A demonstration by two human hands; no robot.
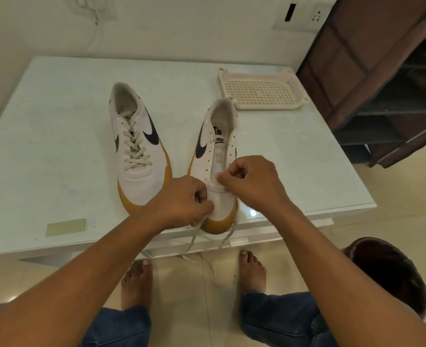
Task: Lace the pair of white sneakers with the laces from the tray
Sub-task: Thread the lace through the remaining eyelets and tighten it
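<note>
Two white sneakers with black swooshes and tan soles stand on a white table (44, 146), toes toward me. The left sneaker (138, 146) is laced up. The right sneaker (215, 156) has bare eyelets along most of its length, with a white lace (190, 242) across the lowest pair. Both lace ends hang over the table's front edge. My left hand (182, 201) pinches the lace at the toe's left side. My right hand (252, 181) pinches the lace by the lower right eyelets. The cream perforated tray (262, 92) sits at the back right.
A tan rectangular patch (65, 226) lies on the table near the front left. A dark brown shelf unit (382, 71) stands to the right of the table. A dark round stool (392, 271) is on the floor at right, beside my bare feet (253, 269).
</note>
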